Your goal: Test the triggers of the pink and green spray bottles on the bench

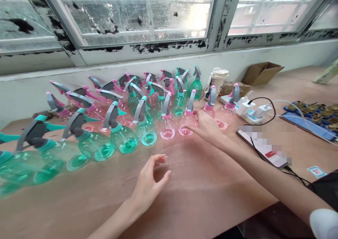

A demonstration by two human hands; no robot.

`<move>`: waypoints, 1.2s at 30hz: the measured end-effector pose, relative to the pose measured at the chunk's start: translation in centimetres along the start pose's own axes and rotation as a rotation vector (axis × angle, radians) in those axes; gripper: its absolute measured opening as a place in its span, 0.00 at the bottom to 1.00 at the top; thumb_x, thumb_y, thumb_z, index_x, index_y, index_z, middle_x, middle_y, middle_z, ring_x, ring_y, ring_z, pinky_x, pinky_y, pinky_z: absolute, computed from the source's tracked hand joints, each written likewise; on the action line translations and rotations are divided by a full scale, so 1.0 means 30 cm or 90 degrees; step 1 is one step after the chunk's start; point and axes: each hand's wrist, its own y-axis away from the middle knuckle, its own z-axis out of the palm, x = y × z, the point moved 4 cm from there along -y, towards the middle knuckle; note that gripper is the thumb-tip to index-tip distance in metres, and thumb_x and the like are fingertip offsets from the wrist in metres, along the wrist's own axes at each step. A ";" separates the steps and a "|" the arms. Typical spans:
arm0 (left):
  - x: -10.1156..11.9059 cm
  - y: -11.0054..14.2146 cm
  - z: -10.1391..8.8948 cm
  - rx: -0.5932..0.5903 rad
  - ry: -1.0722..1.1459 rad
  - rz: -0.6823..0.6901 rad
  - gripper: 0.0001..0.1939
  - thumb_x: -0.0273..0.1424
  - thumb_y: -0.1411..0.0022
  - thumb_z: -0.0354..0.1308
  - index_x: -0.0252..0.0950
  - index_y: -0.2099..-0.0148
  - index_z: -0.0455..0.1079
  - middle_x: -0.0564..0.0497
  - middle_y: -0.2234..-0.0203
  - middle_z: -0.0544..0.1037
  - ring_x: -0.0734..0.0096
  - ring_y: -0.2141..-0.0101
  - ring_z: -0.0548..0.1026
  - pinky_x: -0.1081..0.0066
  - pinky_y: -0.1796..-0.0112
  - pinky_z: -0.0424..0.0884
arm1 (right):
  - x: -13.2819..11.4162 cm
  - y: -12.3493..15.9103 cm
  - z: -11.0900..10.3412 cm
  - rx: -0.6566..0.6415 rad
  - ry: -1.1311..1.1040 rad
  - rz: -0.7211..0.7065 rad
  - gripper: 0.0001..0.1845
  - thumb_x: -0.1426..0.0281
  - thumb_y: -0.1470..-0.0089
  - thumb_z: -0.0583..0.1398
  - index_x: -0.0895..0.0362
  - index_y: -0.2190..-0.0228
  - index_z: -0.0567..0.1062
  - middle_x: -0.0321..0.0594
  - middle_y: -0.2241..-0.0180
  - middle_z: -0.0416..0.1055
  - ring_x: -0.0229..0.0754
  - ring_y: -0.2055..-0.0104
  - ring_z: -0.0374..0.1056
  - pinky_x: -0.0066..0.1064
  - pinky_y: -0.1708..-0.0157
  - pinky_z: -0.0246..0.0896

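Observation:
My right hand (208,125) is at the front row of spray bottles, its thumb across the front of a clear pink spray bottle (185,121) and its fingers around the right side. That bottle stands upright on the table. My left hand (152,178) hangs over the table nearer to me, fingers curved and apart from the thumb, with nothing between them. Close by stand another pink spray bottle (167,124) and a green spray bottle (146,129). To the right of my right hand is one more pink spray bottle (226,114).
Several green and pink spray bottles fill the table (182,189) toward the window wall. At the right are a power strip (249,116) with chargers, a phone (261,149) and cables. A lidded cup (218,78) and an opened cardboard box (260,74) stand behind.

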 end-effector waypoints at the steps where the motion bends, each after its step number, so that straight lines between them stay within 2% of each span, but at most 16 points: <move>1: 0.008 -0.005 0.002 -0.001 -0.003 0.007 0.15 0.33 0.38 0.58 0.40 0.49 0.65 0.46 0.55 0.78 0.58 0.52 0.78 0.53 0.48 0.73 | -0.003 -0.004 0.003 0.002 0.000 0.002 0.32 0.46 0.44 0.58 0.59 0.50 0.71 0.56 0.55 0.75 0.63 0.52 0.72 0.48 0.59 0.67; 4: 0.028 -0.020 0.008 0.000 -0.011 0.022 0.15 0.32 0.38 0.58 0.41 0.49 0.65 0.46 0.55 0.79 0.58 0.53 0.78 0.53 0.48 0.73 | -0.020 0.005 -0.011 0.021 -0.009 0.002 0.35 0.47 0.43 0.57 0.60 0.45 0.69 0.57 0.52 0.75 0.63 0.51 0.72 0.50 0.57 0.67; 7: 0.038 -0.030 0.017 -0.004 -0.008 0.021 0.16 0.32 0.38 0.58 0.41 0.48 0.65 0.46 0.55 0.79 0.58 0.53 0.78 0.53 0.49 0.74 | -0.022 0.044 -0.064 0.065 -0.027 -0.006 0.35 0.47 0.41 0.56 0.60 0.43 0.68 0.56 0.49 0.74 0.60 0.51 0.72 0.48 0.55 0.67; 12: 0.045 -0.045 0.031 -0.013 0.004 0.010 0.15 0.33 0.38 0.58 0.41 0.49 0.64 0.45 0.54 0.79 0.58 0.53 0.78 0.53 0.49 0.74 | 0.080 0.096 -0.164 0.153 -0.023 0.069 0.27 0.47 0.40 0.56 0.57 0.57 0.77 0.48 0.60 0.79 0.50 0.66 0.74 0.43 0.61 0.66; 14: 0.053 -0.052 0.039 -0.011 0.009 0.006 0.15 0.33 0.38 0.58 0.40 0.49 0.64 0.45 0.54 0.78 0.58 0.53 0.78 0.53 0.49 0.74 | 0.136 0.089 -0.180 0.175 -0.017 0.117 0.27 0.47 0.41 0.56 0.57 0.58 0.77 0.48 0.59 0.79 0.49 0.69 0.73 0.44 0.61 0.66; 15: 0.059 -0.056 0.044 -0.009 0.012 0.006 0.15 0.33 0.38 0.58 0.41 0.49 0.64 0.45 0.54 0.78 0.58 0.53 0.78 0.53 0.50 0.74 | 0.159 0.078 -0.180 0.178 -0.017 0.134 0.28 0.46 0.42 0.57 0.57 0.57 0.76 0.49 0.57 0.79 0.51 0.67 0.74 0.46 0.59 0.66; 19: 0.091 -0.062 0.069 -0.007 0.022 0.018 0.15 0.33 0.38 0.58 0.41 0.48 0.65 0.46 0.54 0.78 0.59 0.52 0.78 0.53 0.49 0.74 | 0.197 0.015 -0.151 0.142 -0.027 0.156 0.32 0.46 0.46 0.60 0.57 0.51 0.74 0.52 0.53 0.78 0.60 0.51 0.73 0.50 0.52 0.63; 23: 0.120 -0.056 0.083 -0.009 0.033 0.044 0.16 0.32 0.38 0.58 0.41 0.48 0.64 0.46 0.55 0.78 0.61 0.54 0.78 0.55 0.52 0.76 | 0.189 -0.021 -0.122 0.087 -0.038 0.173 0.26 0.49 0.46 0.61 0.56 0.56 0.76 0.50 0.60 0.79 0.59 0.56 0.74 0.46 0.57 0.64; 26: 0.129 -0.047 0.081 -0.007 0.045 0.050 0.16 0.33 0.37 0.58 0.40 0.48 0.65 0.46 0.56 0.79 0.61 0.56 0.79 0.57 0.54 0.76 | 0.187 -0.001 -0.132 0.087 -0.026 0.179 0.23 0.49 0.46 0.61 0.56 0.63 0.76 0.49 0.64 0.78 0.60 0.58 0.74 0.46 0.60 0.63; 29: 0.132 -0.046 0.081 -0.022 0.051 0.032 0.13 0.33 0.36 0.57 0.40 0.50 0.66 0.46 0.58 0.79 0.61 0.57 0.80 0.58 0.56 0.77 | 0.173 0.060 -0.161 0.076 -0.020 0.153 0.23 0.48 0.46 0.61 0.55 0.65 0.75 0.47 0.65 0.77 0.58 0.59 0.73 0.43 0.62 0.62; 32: 0.150 -0.057 0.089 -0.032 0.061 0.013 0.12 0.34 0.36 0.57 0.39 0.51 0.67 0.46 0.57 0.79 0.60 0.58 0.80 0.59 0.58 0.78 | 0.127 0.147 -0.196 0.036 -0.040 0.137 0.24 0.45 0.46 0.60 0.54 0.63 0.73 0.45 0.64 0.77 0.55 0.63 0.74 0.39 0.68 0.61; 36: 0.227 -0.092 0.110 -0.019 0.087 0.085 0.18 0.33 0.38 0.60 0.40 0.47 0.65 0.44 0.50 0.77 0.58 0.49 0.76 0.53 0.49 0.74 | 0.003 0.266 -0.223 -0.039 -0.024 0.100 0.23 0.46 0.45 0.60 0.53 0.61 0.71 0.42 0.67 0.75 0.51 0.70 0.73 0.36 0.75 0.58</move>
